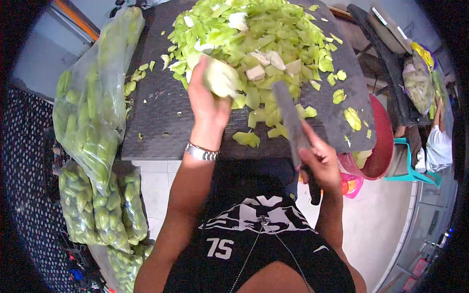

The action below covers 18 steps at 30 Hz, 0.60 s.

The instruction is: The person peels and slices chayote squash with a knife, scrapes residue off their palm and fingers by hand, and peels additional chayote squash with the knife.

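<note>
My left hand (209,100), with a metal watch at the wrist, is closed around a pale green vegetable (222,79) with a whitish cut face. It is blurred, and its exact kind is unclear. In my right hand (323,158) is a large knife (289,115), its dark handle low in the fist and its blade pointing up and away from me. The blade is apart from the vegetable, to its right. Beyond both hands, a big heap of thin green slices (293,39) covers the table (161,117). Several whitish chunks (255,73) lie on the heap.
A tall clear bag of green vegetables (93,107) leans at the table's left, with more filled bags (105,205) below. On the right are a red tub (381,141) and a teal stool (403,166). Another person's white sleeve (439,149) shows at far right.
</note>
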Tool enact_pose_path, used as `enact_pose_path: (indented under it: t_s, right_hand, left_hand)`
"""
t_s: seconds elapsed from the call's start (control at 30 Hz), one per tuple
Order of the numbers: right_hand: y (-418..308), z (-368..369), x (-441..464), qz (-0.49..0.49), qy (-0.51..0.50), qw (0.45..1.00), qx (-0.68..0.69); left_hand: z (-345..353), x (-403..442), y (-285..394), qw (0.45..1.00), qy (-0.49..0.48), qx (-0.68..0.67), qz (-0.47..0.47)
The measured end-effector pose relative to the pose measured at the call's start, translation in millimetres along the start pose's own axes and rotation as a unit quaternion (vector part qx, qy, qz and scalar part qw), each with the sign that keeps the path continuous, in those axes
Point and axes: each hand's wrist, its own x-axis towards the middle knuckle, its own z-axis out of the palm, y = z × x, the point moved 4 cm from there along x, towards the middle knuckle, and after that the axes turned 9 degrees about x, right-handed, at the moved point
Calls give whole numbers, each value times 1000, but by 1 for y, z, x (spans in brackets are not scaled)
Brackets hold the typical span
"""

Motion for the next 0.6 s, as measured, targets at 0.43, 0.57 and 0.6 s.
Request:
enact_pose_path:
  t_s: [0.43, 0.57, 0.6]
  right_hand:
    - [14, -13, 11, 2, 30, 997, 73]
    - [10, -5, 14, 8, 31, 998, 57]
    - [10, -4, 14, 14, 22, 999, 45]
  left_hand:
    - [25, -3, 5, 983, -117, -46, -136]
    - [18, 7, -3, 990, -111, 37, -80]
    - [20, 7, -2, 990, -113, 39, -79]
